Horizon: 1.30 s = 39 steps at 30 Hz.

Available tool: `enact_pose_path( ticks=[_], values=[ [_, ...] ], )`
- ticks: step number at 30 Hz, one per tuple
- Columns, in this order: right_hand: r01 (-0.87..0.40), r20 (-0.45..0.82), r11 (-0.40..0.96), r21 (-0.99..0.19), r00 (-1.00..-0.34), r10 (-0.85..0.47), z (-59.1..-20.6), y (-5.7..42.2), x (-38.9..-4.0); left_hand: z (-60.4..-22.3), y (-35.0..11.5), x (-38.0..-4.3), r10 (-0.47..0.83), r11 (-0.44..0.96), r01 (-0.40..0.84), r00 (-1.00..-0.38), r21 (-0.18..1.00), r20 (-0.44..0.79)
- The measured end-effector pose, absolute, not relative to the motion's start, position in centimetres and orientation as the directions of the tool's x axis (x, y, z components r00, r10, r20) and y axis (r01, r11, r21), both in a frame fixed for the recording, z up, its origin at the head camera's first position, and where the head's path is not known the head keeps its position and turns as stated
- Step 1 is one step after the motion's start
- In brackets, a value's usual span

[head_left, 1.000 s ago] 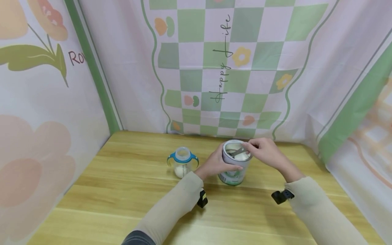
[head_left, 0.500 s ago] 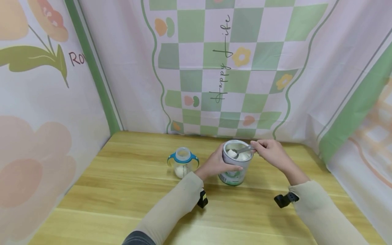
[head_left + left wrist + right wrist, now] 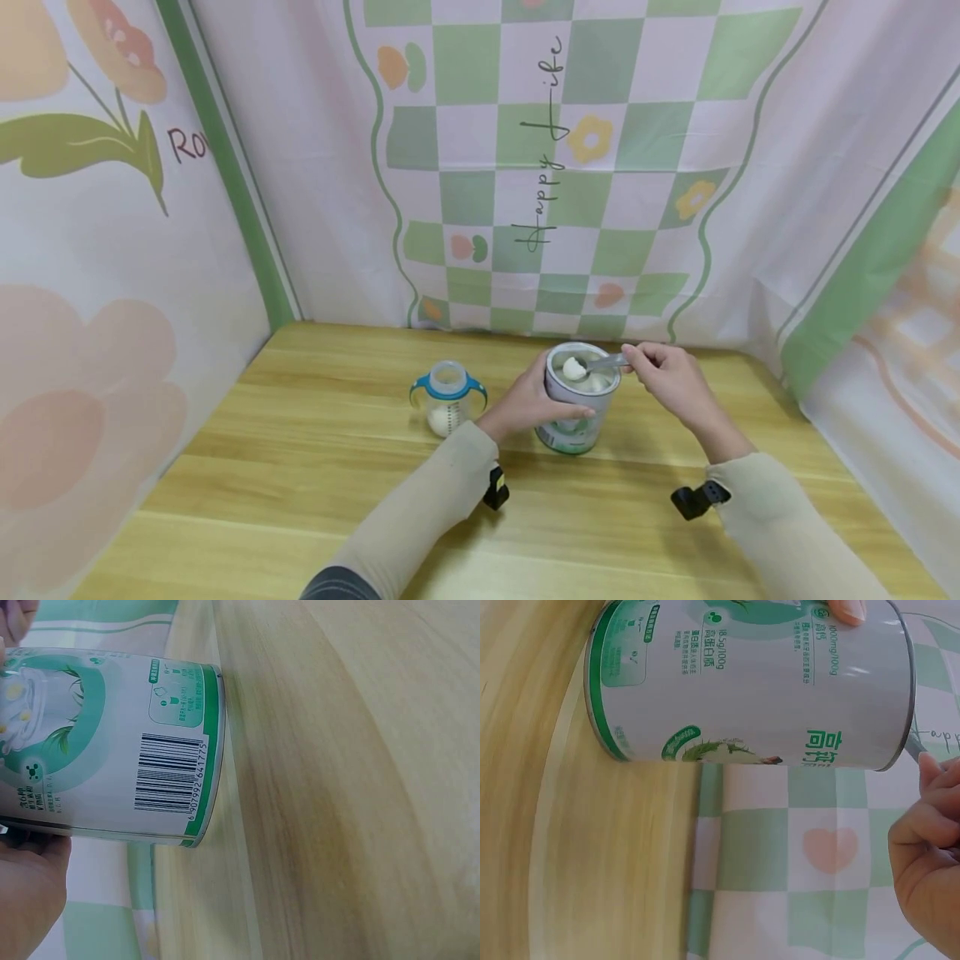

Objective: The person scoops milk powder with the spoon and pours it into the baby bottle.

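An open milk powder can [image 3: 572,425] stands on the wooden table, white and green with a barcode that shows in the left wrist view. My left hand [image 3: 529,400] grips its side, thumb across the front. Between the thumb and fingers of my right hand [image 3: 670,379] is the handle of a grey scoop [image 3: 609,362], pinched just beyond the can's right rim. The scoop's bowl, heaped with white powder [image 3: 574,368], is at the can's mouth. In the right wrist view the can's wall hides most of the scoop.
To the left of the can stands a lidless baby bottle [image 3: 447,402] with blue handles and white powder in it, close to my left forearm. A patterned curtain [image 3: 525,283] hangs along the back edge of the wooden table [image 3: 300,467].
My right hand has drawn back to the right, and the scoop has come up out of the powder with a white heap in its bowl. The left hand and can have stayed put.
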State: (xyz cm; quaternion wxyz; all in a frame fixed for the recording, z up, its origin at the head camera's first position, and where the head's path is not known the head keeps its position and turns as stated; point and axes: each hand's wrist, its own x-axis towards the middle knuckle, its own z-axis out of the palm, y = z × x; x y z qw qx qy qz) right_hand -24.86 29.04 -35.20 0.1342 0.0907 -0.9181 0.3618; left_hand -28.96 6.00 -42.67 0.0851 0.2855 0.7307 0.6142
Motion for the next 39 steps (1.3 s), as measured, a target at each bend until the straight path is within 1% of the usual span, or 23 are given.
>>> enact_pose_path(
  ticks=[12,18,25,30,33,39],
  values=[
    [-0.273,0.350,0.716,-0.642,-0.936,-0.043,-35.89,28.90,-24.85,-42.86,6.06,-29.04,0.521,0.093,0.314,-0.824,0.945,0.222],
    [-0.249,0.319,0.694,-0.676,-0.947,-0.029,-36.02,28.98,-24.89,-42.76,6.00,-28.94,0.521,0.097,0.309,-0.826,0.946,0.216],
    [-0.178,0.211,0.578,-0.796,-0.977,-0.010,-35.88,29.20,-24.80,-42.69,5.98,-28.97,0.511,0.112,0.301,-0.835,0.947,0.205],
    [-0.183,0.189,0.443,-0.878,-0.981,-0.031,-35.80,29.37,-24.88,-42.71,6.06,-29.07,0.503,0.113,0.288,-0.842,0.951,0.196],
    [-0.188,0.190,0.395,-0.899,-0.981,-0.036,-35.80,29.53,-24.97,-42.75,6.08,-29.11,0.510,0.106,0.289,-0.837,0.951,0.197],
    [-0.200,0.196,0.373,-0.906,-0.979,-0.049,-35.69,29.71,-24.95,-42.75,6.08,-29.10,0.515,0.094,0.291,-0.833,0.952,0.203]
  ],
)
